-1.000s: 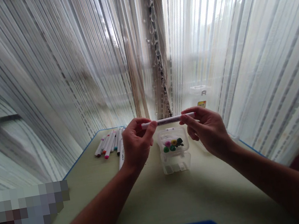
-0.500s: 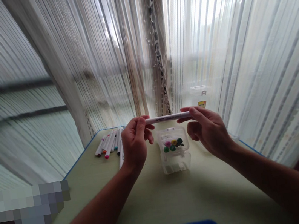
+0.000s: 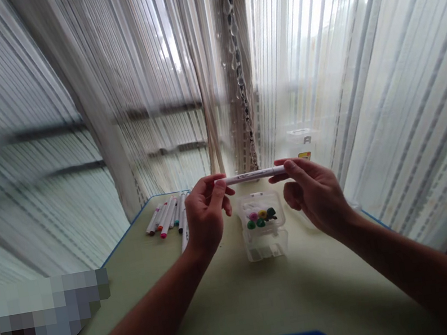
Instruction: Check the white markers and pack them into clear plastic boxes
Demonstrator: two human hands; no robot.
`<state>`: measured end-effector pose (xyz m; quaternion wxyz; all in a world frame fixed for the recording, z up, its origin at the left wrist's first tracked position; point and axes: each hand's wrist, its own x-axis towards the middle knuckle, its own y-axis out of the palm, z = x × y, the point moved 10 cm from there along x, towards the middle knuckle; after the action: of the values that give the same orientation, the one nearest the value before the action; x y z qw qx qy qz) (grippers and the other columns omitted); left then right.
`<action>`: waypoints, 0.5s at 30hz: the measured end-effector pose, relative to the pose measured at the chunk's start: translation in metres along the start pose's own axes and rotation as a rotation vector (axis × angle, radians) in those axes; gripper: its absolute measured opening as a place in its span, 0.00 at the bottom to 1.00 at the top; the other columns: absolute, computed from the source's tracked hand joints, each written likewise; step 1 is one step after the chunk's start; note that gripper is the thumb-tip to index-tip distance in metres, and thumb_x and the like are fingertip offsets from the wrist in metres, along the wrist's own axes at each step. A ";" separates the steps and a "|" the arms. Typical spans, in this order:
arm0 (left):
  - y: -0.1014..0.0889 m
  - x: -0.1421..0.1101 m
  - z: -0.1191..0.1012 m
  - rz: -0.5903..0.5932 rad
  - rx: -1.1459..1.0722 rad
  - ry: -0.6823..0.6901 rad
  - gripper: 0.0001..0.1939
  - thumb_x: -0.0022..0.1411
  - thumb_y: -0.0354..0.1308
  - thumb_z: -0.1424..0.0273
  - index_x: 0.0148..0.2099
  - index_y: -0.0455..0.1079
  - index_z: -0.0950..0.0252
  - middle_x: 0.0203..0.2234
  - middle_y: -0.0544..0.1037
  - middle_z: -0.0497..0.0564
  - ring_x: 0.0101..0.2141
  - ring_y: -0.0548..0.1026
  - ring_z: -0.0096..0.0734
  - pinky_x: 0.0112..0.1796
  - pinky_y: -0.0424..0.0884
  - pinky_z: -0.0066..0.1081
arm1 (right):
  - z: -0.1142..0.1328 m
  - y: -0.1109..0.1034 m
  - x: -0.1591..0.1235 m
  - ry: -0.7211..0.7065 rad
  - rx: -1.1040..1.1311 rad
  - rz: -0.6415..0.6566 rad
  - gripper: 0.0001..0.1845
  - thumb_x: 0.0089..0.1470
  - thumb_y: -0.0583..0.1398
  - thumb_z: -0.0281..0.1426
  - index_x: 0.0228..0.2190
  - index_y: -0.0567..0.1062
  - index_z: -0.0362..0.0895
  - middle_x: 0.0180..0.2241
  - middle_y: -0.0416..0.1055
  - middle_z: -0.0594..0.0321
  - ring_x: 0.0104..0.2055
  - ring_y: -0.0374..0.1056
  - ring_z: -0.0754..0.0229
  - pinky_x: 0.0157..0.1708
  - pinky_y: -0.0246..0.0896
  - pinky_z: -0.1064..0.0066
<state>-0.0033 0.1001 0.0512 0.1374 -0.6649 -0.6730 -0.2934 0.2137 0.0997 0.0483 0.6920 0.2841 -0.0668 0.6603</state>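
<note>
The marker (image 3: 253,175) is up above the desk (image 3: 230,309), nearly level. The fingers of the left hand (image 3: 204,212) and right hand (image 3: 316,189) pinch closed around its opposite ends; a light, even grip there should keep it steady.

The marker (image 3: 254,175) appears to be of smooth plastic, the small box (image 3: 267,246) of clear plastic, the surface (image 3: 246,301) smooth and rather matt, and the curtain (image 3: 148,77) (quite sheer) of thin cloth.
</note>
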 end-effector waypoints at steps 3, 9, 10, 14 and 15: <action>-0.001 0.000 0.000 -0.010 0.003 0.001 0.13 0.64 0.64 0.63 0.44 0.74 0.68 0.25 0.77 0.48 0.18 0.69 0.21 0.19 0.65 0.24 | 0.001 0.002 0.000 -0.020 0.000 0.021 0.16 0.52 0.71 0.40 0.38 0.80 0.42 0.29 0.80 0.61 0.13 0.60 0.71 0.10 0.51 0.77; -0.002 0.002 0.000 0.004 0.042 0.006 0.15 0.61 0.67 0.61 0.40 0.73 0.68 0.25 0.76 0.47 0.18 0.68 0.20 0.20 0.66 0.23 | -0.001 0.002 -0.001 -0.027 -0.039 0.027 0.15 0.51 0.72 0.39 0.35 0.80 0.42 0.28 0.79 0.61 0.14 0.60 0.72 0.10 0.53 0.78; -0.002 0.002 0.001 0.010 0.051 0.004 0.15 0.60 0.68 0.61 0.40 0.73 0.68 0.25 0.76 0.47 0.18 0.68 0.19 0.20 0.65 0.23 | -0.001 0.002 -0.001 -0.029 -0.045 0.028 0.15 0.51 0.72 0.39 0.35 0.80 0.42 0.28 0.79 0.61 0.14 0.60 0.72 0.10 0.52 0.79; 0.000 0.002 0.004 0.045 0.068 -0.010 0.15 0.61 0.67 0.61 0.41 0.74 0.68 0.24 0.75 0.45 0.18 0.67 0.19 0.20 0.64 0.23 | -0.004 -0.001 0.000 -0.035 -0.066 0.041 0.15 0.51 0.72 0.39 0.35 0.80 0.42 0.29 0.79 0.60 0.14 0.60 0.72 0.10 0.53 0.79; 0.000 0.002 0.005 0.052 0.067 -0.015 0.15 0.61 0.67 0.61 0.41 0.74 0.69 0.24 0.74 0.45 0.18 0.67 0.19 0.19 0.64 0.23 | -0.005 -0.002 0.000 -0.035 -0.071 0.045 0.15 0.51 0.72 0.39 0.35 0.80 0.42 0.29 0.79 0.60 0.14 0.60 0.72 0.11 0.53 0.79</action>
<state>-0.0020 0.1047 0.0485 0.1621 -0.6792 -0.6660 -0.2623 0.2142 0.1018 0.0438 0.6853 0.2691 -0.1086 0.6680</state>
